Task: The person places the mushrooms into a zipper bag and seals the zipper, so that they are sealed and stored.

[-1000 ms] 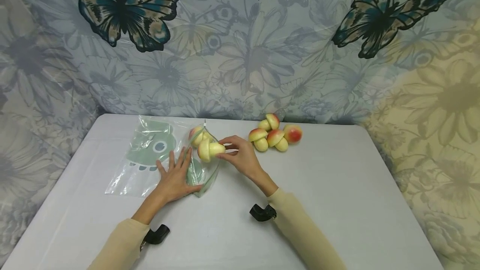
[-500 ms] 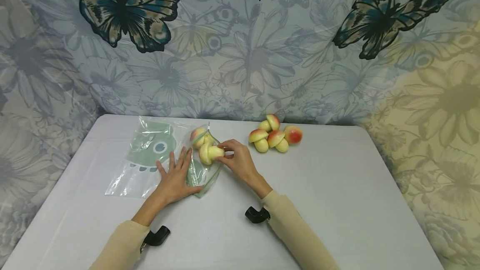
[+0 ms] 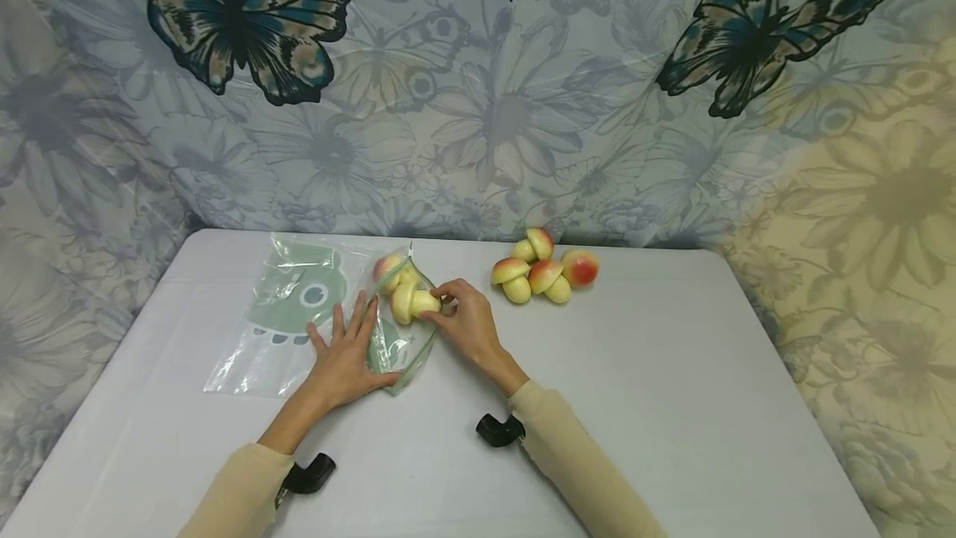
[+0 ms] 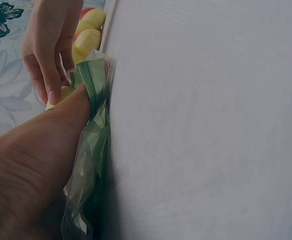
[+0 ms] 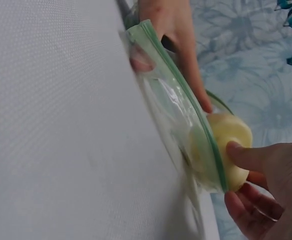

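Left hand (image 3: 343, 362) with fingers spread on the bag (image 3: 390, 345) toward the surface's (image 3: 657, 413) far-left corner; right hand (image 3: 472, 324) pinching a mushroom (image 3: 407, 303) at the bag's mouth, loose mushrooms (image 3: 545, 276) by the far edge. Probably best slid in cap-first, mouth wide. Right wrist view shows the mushroom partly behind the zip strip (image 5: 217, 157); head view leaves this unclear

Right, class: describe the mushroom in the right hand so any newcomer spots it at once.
On the white table, find the green-printed clear bag. At its open end, the right hand pinches the yellowish mushroom, the only one being gripped.
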The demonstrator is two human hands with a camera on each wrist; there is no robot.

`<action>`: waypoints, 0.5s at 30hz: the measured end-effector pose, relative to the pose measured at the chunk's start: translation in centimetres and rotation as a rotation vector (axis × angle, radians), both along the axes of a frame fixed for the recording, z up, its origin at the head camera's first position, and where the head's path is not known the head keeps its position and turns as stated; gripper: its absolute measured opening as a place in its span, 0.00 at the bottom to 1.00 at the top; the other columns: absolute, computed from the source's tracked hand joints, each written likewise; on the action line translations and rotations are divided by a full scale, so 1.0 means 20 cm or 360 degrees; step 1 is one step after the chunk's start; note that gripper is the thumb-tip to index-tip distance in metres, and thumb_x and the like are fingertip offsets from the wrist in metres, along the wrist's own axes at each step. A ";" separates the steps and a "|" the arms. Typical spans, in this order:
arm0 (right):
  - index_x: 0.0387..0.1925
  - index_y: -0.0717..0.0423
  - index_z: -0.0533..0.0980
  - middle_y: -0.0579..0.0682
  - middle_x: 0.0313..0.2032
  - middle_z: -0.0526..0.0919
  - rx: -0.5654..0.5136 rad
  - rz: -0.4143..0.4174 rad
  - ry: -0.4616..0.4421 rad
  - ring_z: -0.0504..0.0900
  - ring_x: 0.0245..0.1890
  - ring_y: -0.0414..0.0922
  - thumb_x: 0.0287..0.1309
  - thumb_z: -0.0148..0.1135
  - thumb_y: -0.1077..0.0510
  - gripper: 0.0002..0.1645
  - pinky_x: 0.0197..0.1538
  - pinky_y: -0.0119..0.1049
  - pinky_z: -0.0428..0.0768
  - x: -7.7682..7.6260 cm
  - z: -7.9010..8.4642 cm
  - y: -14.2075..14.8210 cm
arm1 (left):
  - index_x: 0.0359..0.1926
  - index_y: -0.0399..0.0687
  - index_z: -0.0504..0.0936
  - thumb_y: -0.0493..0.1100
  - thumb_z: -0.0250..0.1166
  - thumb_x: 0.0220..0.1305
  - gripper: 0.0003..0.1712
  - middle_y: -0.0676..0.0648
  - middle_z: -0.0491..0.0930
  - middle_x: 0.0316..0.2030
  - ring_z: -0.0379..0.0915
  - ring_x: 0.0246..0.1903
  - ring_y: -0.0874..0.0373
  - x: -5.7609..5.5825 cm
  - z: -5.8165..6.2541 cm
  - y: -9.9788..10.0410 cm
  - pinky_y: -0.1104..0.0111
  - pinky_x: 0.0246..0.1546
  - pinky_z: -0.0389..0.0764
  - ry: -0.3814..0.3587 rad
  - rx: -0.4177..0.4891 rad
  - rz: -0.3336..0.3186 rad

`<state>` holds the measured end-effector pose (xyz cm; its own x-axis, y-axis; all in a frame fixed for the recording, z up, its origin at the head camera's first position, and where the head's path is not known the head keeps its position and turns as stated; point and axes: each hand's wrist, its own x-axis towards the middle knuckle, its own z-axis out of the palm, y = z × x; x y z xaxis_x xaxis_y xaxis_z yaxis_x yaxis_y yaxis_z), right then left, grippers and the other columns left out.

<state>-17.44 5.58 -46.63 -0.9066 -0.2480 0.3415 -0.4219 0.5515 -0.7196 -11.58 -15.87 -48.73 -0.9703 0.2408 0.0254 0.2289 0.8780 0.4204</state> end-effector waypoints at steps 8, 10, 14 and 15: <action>0.36 0.60 0.84 0.51 0.32 0.86 0.0041 -0.0066 0.0046 0.85 0.30 0.44 0.44 0.79 0.57 0.17 0.34 0.27 0.81 0.00 -0.02 -0.04 | 0.77 0.41 0.40 0.64 0.76 0.43 0.74 0.36 0.36 0.76 0.30 0.69 0.22 0.01 0.00 -0.01 0.21 0.53 0.29 0.0031 -0.0006 -0.0006; 0.35 0.59 0.84 0.51 0.32 0.86 0.0077 -0.0078 0.0048 0.85 0.30 0.43 0.44 0.79 0.56 0.16 0.36 0.30 0.81 0.00 -0.02 -0.05 | 0.78 0.42 0.40 0.64 0.76 0.43 0.74 0.36 0.36 0.77 0.30 0.70 0.22 0.01 0.00 -0.01 0.21 0.53 0.29 0.0023 -0.0002 -0.0011; 0.36 0.57 0.84 0.50 0.33 0.86 0.0193 -0.0085 0.0056 0.85 0.31 0.42 0.46 0.78 0.55 0.15 0.37 0.33 0.81 0.00 0.00 -0.07 | 0.78 0.42 0.38 0.63 0.77 0.44 0.74 0.36 0.35 0.77 0.30 0.69 0.21 0.01 0.00 -0.01 0.21 0.52 0.28 0.0026 0.0016 -0.0026; 0.36 0.57 0.84 0.49 0.34 0.86 0.0227 -0.0083 0.0055 0.85 0.31 0.42 0.46 0.78 0.55 0.15 0.37 0.34 0.81 0.00 0.01 -0.08 | 0.78 0.42 0.38 0.63 0.77 0.44 0.74 0.36 0.36 0.77 0.30 0.69 0.21 0.01 0.00 -0.01 0.21 0.52 0.28 0.0030 0.0019 -0.0028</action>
<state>-17.39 3.95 -46.39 -0.9077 -0.2494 0.3374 -0.4134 0.6687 -0.6180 -11.43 -15.98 -48.74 -0.9653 0.2571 0.0468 0.2520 0.8688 0.4262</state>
